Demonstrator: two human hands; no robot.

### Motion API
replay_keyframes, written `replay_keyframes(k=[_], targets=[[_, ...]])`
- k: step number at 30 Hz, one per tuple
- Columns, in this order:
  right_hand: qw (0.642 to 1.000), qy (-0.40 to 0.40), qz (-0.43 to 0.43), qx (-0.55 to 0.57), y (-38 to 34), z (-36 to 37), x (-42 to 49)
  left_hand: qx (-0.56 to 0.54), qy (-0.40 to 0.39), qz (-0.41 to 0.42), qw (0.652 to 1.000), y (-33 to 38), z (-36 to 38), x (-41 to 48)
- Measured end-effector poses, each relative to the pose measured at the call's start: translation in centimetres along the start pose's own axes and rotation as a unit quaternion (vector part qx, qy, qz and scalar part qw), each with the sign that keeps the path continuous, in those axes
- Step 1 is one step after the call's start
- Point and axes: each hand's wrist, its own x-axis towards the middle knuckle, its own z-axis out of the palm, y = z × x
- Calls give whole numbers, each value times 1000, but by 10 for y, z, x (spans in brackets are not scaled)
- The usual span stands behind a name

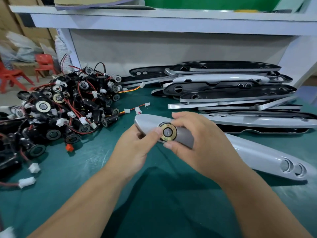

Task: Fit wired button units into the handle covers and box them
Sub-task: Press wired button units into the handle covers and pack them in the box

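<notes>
Right hand [197, 140] pinches the button [168, 132] between thumb and fingers, apparently to seat it in the cover [147, 121]; left hand [137, 146] grips the cover's end, steadying it. Left of the hands, spare buttons [65, 107]; beyond the right hand, stacked covers [223, 86] within reach on the desk [85, 169]

Head-worn wide-angle view, forward and down, close over the green table [96, 162]

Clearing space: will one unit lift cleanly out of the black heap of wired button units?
Probably not: the tangled heap of black wired button units has red leads looping over neighbours, so others would likely drag along. The thin leads look floppy, and the round barrels might roll.
</notes>
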Motion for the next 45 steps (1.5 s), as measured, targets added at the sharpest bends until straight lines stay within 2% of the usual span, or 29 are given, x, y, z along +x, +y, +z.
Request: replay_keyframes(k=[5,9,16,24,29,36,45], targets=[[991,-10,108,-79,-3,2,2,13,2,-33,999,-2,3,-1],[987,-8,82,-138,-2,9,3,-3,18,-47,999,-3,3,0],[990,21,115,-83,-6,13,1,-38,22,-43,998,-4,3,-1],[985,45,120,-117,-12,16,-2,-25,23,-37,999,-3,2,0],[980,63,119,-148,-16,17,-2,-82,17,-36,996,-5,2,0],[984,16,99,-149,-13,14,-1,-111,5,-47,993,-4,-2,-3],[993,-5,82,-90,-6,5,0,-94,4,-41,995,-5,0,-2]])
